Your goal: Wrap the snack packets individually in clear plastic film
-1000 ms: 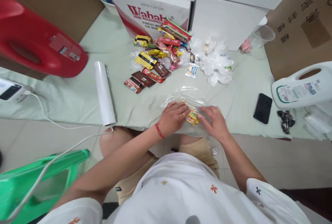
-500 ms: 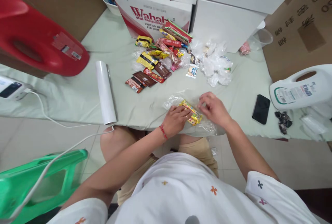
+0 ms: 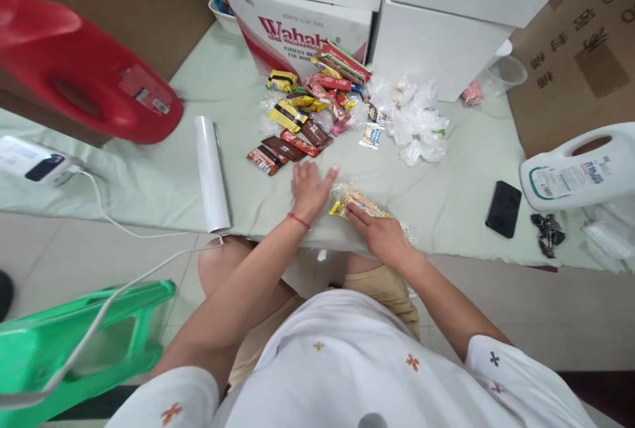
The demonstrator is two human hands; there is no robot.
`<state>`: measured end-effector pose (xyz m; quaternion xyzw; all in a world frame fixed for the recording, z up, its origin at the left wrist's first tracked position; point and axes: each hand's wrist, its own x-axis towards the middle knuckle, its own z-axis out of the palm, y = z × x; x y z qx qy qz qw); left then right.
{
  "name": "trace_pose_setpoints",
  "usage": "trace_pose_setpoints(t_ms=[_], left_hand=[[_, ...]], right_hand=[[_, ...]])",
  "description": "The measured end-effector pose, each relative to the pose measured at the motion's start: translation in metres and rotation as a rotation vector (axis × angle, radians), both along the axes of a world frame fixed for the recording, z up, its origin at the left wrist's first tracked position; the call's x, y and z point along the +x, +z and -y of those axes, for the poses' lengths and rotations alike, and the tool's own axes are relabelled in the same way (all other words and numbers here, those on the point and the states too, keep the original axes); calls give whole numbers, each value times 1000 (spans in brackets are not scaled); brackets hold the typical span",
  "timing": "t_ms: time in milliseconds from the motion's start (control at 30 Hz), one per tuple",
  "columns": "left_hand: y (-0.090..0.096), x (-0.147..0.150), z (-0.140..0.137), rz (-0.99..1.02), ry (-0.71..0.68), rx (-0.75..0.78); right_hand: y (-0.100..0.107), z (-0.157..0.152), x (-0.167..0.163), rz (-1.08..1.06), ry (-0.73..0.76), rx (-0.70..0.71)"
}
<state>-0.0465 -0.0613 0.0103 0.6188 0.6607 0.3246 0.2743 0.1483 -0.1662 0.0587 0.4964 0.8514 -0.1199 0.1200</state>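
A yellow, multicoloured snack packet [image 3: 370,204] lies near the table's front edge, with clear plastic film [image 3: 342,188] around it. My right hand [image 3: 389,237] holds it down, fingers close together across its front side; the thumb is hidden. To the left, my left hand [image 3: 310,191] is open with fingers spread, just above or on the cloth; contact cannot be made out. Beyond its fingertips lie brown wrapped bars [image 3: 282,148] at the near edge of a pile of sweets, with yellow-and-black packets [image 3: 288,116] among them.
A roll of film [image 3: 211,173] lies at left, near a big red jug [image 3: 94,77] and a white device with a cable [image 3: 37,162]. White boxes [image 3: 436,44] stand behind crumpled clear plastic [image 3: 417,120]. At right are a black phone [image 3: 503,209] and a white detergent bottle [image 3: 580,170].
My left hand has left the packet and moved up and left, fingers spreading. My right hand has come down onto the packet, which now lies turned closer to level.
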Motion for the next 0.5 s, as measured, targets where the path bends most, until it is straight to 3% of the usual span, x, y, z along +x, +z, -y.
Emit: trace_pose_setpoints(t_ms=[100,233,333,500], left_hand=[[5,21,-7,-164,-65,-161],[18,6,-5,-248,-182,-209],[29,0,9,-142,-280,-165],[26,36,42,-35,-428,-20]], right_hand=[[0,2,1,13,24,11],[-5,3,6,-29,31,34],[-13,2,8,-78,16,51],[-26,2,6,-283,-18,51]])
